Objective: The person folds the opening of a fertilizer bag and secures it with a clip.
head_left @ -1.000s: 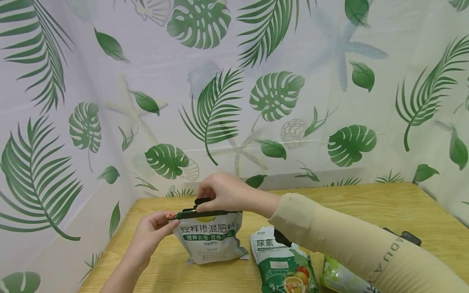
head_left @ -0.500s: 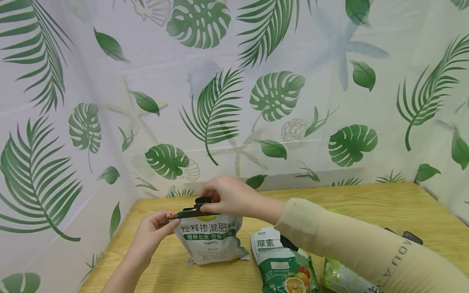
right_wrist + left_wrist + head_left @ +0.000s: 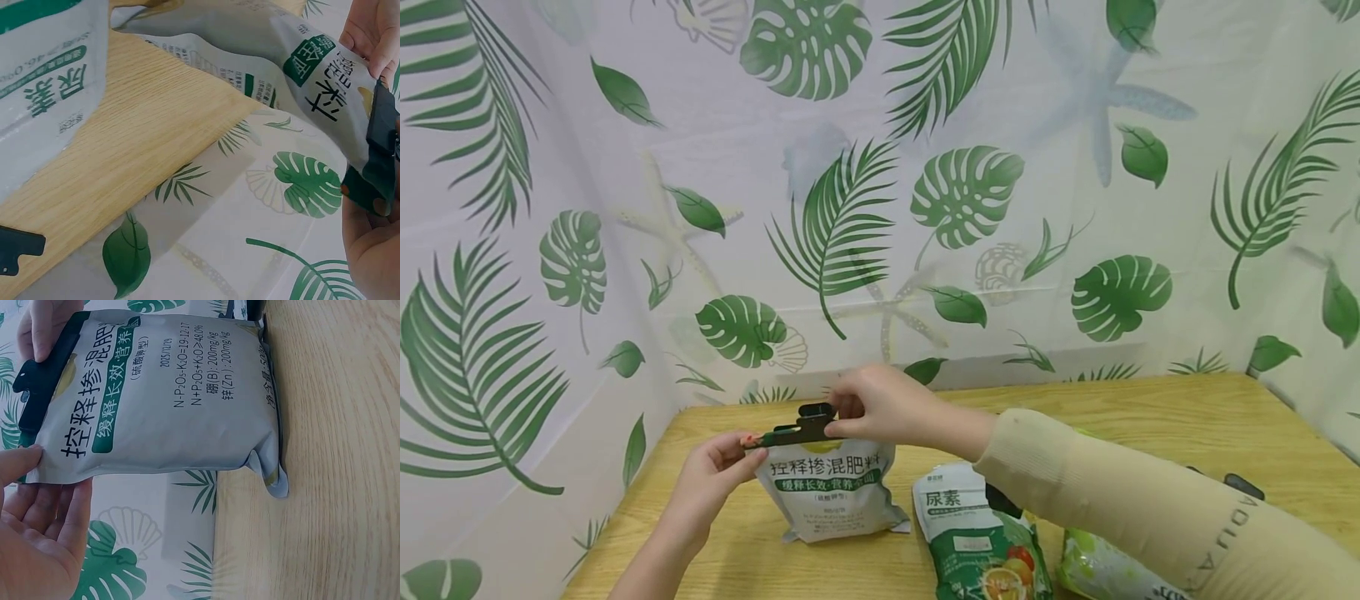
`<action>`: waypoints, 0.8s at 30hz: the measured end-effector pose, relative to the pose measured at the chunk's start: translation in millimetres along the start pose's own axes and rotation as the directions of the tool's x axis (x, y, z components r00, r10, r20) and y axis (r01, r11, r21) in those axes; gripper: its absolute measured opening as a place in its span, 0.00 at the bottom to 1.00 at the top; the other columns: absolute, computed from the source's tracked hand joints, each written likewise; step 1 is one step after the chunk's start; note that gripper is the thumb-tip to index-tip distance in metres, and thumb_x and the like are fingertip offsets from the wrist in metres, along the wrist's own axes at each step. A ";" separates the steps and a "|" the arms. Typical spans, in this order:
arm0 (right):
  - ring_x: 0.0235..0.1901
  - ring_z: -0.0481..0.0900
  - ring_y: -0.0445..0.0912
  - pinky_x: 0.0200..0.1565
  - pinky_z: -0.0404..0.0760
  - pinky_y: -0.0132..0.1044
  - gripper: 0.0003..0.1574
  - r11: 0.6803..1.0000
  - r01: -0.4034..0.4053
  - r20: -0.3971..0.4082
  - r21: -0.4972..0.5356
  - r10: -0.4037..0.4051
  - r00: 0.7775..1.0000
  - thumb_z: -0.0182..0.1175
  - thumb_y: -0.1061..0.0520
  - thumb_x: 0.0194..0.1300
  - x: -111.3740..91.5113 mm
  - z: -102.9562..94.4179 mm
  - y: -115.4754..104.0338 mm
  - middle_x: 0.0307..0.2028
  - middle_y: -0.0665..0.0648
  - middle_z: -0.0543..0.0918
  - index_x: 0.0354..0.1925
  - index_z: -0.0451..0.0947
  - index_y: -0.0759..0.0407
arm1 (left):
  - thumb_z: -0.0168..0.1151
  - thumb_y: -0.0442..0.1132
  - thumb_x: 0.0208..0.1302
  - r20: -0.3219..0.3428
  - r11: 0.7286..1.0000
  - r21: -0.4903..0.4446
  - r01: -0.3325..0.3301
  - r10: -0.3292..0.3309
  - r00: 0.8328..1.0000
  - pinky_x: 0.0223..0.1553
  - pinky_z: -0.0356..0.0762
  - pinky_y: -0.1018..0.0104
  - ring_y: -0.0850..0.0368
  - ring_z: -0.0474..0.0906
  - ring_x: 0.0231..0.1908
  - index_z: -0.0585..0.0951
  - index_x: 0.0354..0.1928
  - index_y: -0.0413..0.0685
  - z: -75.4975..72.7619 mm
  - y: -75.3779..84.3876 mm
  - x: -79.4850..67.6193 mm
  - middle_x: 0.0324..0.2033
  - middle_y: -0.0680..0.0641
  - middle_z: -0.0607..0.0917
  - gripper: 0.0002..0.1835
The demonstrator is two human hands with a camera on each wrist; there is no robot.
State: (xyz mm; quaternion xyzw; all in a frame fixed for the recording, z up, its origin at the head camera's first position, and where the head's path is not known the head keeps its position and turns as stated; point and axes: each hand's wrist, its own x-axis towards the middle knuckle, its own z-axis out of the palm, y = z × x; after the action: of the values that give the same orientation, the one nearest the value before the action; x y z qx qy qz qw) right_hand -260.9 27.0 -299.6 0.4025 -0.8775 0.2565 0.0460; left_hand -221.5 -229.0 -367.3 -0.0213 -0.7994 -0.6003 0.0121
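Observation:
A white fertilizer bag [image 3: 835, 500] with green and black lettering stands on the table, its top edge level with both hands. My left hand [image 3: 707, 475] pinches the bag's upper left corner between thumb and fingers. Across the top edge sits a long black bag clip [image 3: 814, 423], its raised handle showing just left of my right hand [image 3: 883, 408]. That hand pinches the clip's right part. In the left wrist view the clip [image 3: 53, 372] lies along the bag's mouth, left of the large lettering, with green bag edge sticking out beyond it.
A green and white bag [image 3: 973, 533] with fruit pictures lies to the right, a black clip [image 3: 1002, 502] by its top. Another light green bag [image 3: 1097, 567] lies partly under the right sleeve. Farther right is a black object [image 3: 1243, 485]. Leaf-patterned cloth covers the walls behind the table.
My right hand has slid a little to the right along the bag's top, uncovering more of the black clip. My left hand and the bag stay nearly still.

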 end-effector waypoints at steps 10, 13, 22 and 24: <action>0.31 0.77 0.32 0.36 0.77 0.28 0.07 1.000 0.004 0.000 0.000 -0.004 1.000 0.65 0.48 0.61 -6.1 1.3 9.4 0.31 0.41 0.82 0.36 0.83 0.48 | 0.63 0.38 0.62 -0.014 1.000 -0.003 0.002 -0.002 1.000 0.43 0.78 0.66 0.59 0.80 0.36 0.79 0.46 0.35 1.4 -0.9 1.2 0.36 0.48 0.85 0.14; 0.31 0.77 0.32 0.36 0.77 0.28 0.07 1.000 0.006 -0.002 -0.008 -0.006 1.000 0.65 0.48 0.60 -7.4 2.0 11.6 0.31 0.40 0.82 0.35 0.83 0.47 | 0.63 0.38 0.62 -0.015 1.000 0.000 0.004 -0.004 1.000 0.42 0.78 0.65 0.60 0.79 0.36 0.79 0.44 0.35 1.5 -1.0 1.0 0.36 0.48 0.85 0.13; 0.30 0.76 0.34 0.34 0.76 0.30 0.08 1.000 0.009 -0.022 -0.026 -0.009 1.000 0.66 0.47 0.59 -15.2 0.8 20.2 0.30 0.41 0.81 0.34 0.83 0.48 | 0.64 0.38 0.62 -0.007 1.000 -0.003 -0.012 0.012 1.000 0.44 0.77 0.65 0.59 0.79 0.37 0.79 0.45 0.35 1.4 -1.4 0.2 0.36 0.48 0.85 0.14; 0.29 0.75 0.34 0.34 0.76 0.31 0.08 1.000 0.000 -0.024 -0.031 -0.001 1.000 0.66 0.47 0.59 -16.7 0.6 22.6 0.30 0.41 0.80 0.34 0.83 0.48 | 0.64 0.38 0.62 -0.003 1.000 0.000 -0.021 0.021 1.000 0.44 0.76 0.66 0.59 0.79 0.36 0.79 0.46 0.35 1.4 -2.1 0.0 0.35 0.48 0.84 0.15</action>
State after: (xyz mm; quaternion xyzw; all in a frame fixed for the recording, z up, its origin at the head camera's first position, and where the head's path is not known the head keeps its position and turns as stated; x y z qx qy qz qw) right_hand -266.1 50.4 -314.3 0.3988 -0.8806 0.2479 0.0630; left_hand -221.5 -228.3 -369.8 -0.0288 -0.7992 -0.6000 0.0197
